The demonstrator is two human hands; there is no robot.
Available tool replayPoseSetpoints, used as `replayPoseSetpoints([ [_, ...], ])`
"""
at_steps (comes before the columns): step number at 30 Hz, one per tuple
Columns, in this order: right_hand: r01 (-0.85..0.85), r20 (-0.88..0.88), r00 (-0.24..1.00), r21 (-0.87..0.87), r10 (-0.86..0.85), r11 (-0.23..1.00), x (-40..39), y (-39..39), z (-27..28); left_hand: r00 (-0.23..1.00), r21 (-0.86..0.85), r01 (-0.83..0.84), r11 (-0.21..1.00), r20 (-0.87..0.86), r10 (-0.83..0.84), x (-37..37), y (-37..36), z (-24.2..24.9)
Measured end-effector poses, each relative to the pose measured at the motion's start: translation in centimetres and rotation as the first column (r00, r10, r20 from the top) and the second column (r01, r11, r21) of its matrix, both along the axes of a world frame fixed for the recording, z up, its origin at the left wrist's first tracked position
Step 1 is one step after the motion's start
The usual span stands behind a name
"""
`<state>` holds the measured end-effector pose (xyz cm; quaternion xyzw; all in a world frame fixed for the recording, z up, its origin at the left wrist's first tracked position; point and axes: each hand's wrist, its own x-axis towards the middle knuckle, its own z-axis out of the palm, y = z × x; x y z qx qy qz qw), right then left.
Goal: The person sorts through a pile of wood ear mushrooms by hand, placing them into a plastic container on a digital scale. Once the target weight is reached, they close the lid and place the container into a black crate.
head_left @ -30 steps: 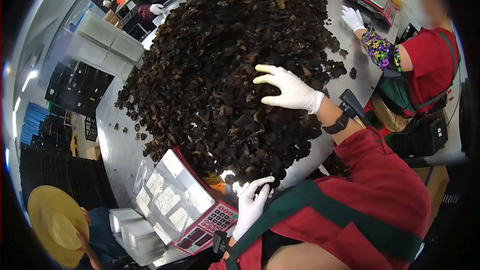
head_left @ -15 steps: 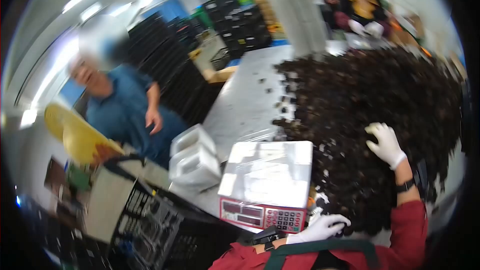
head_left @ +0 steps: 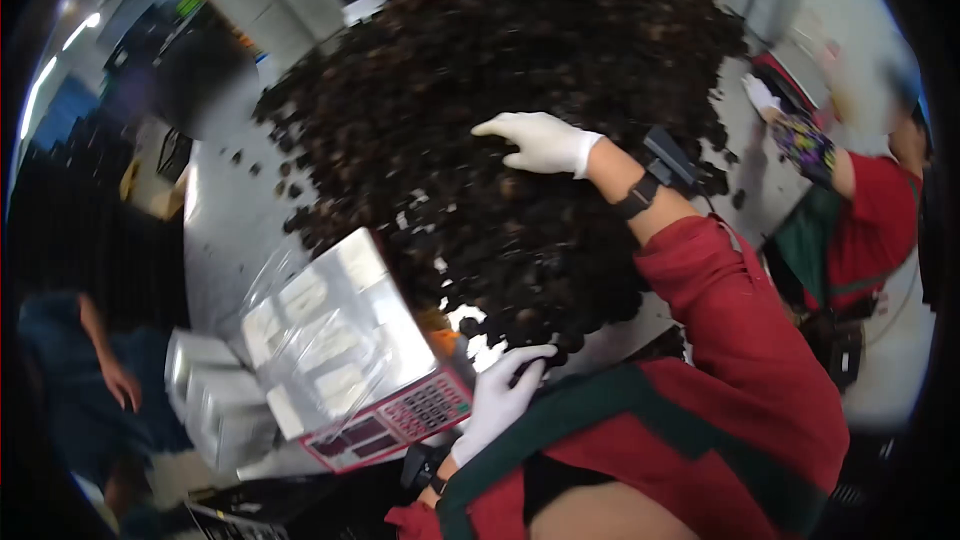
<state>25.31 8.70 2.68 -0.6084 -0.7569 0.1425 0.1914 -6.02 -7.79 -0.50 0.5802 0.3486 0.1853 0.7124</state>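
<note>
A broad heap of small dark brown pieces, which look like dried mushrooms, covers much of the metal table. Over its middle reaches my right hand in a white glove, index finger stretched out and thumb apart, holding nothing. My left hand, also white-gloved, is at the heap's near edge beside the scale. Its fingers curl around a dark piece, partly hidden by them. The scale has a plastic-wrapped silver top and a red-edged keypad front, just left of my left hand.
White foam trays stand left of the scale, near a person in blue. Tall stacked white trays rise at the back left. On the right a co-worker in a red sleeve reaches a gloved hand toward another red device.
The view has turned right and down, bringing the right-hand co-worker into sight. My right hand's index finger now points left over the heap. My left hand stays beside the scale.
</note>
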Motion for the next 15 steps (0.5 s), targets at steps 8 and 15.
replayPoseSetpoints([
  [8, 0.105, 0.133, 0.982, 0.189, -0.131, 0.976, 5.1, -6.8, 1.2, 0.980, -0.038, -0.099, 0.994, 0.168, 0.104, 1.9, 0.7, -1.0],
  [15, 0.326, -0.152, 0.943, 0.247, -0.296, 0.913, 1.6, -15.1, -5.4, 0.963, 0.444, -0.267, 0.855, 0.103, 0.247, 7.7, 8.9, 4.1],
])
